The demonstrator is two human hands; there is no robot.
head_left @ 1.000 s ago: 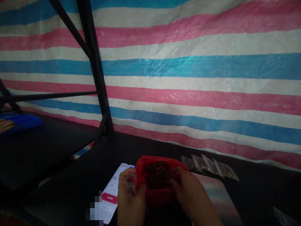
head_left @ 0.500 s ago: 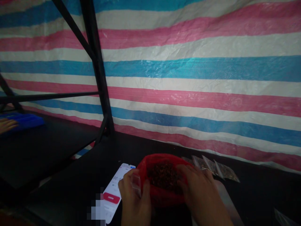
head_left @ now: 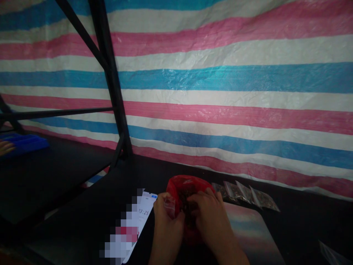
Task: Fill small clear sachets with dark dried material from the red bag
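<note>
A red plastic bag point(head_left: 190, 180) stands open in front of me, with loose dark brown dried bits point(head_left: 185, 193) inside. At its left rim my left hand point(head_left: 167, 228) is closed on a small clear zip bag point(head_left: 169, 206). My right hand point(head_left: 209, 213) reaches into the red bag from the right, its fingers curled together among the brown bits; the fingertips are partly hidden. Just beyond the right hand lie several small filled zip bags point(head_left: 264, 198) in an overlapping row.
A phone point(head_left: 140, 217) with a timer on its screen lies left of the bag. To the right is a flat shiny silvery sheet point(head_left: 250, 228), and a clear bag point(head_left: 332, 254) lies near the corner. A black metal frame point(head_left: 111, 81) rises at left; another person's hand point(head_left: 6, 148) rests at a blue tray point(head_left: 33, 142).
My right hand has moved left and inward, from the red bag's right rim into the brown bits. The left hand and its zip bag have shifted right, and the red bag's mouth looks narrower.
</note>
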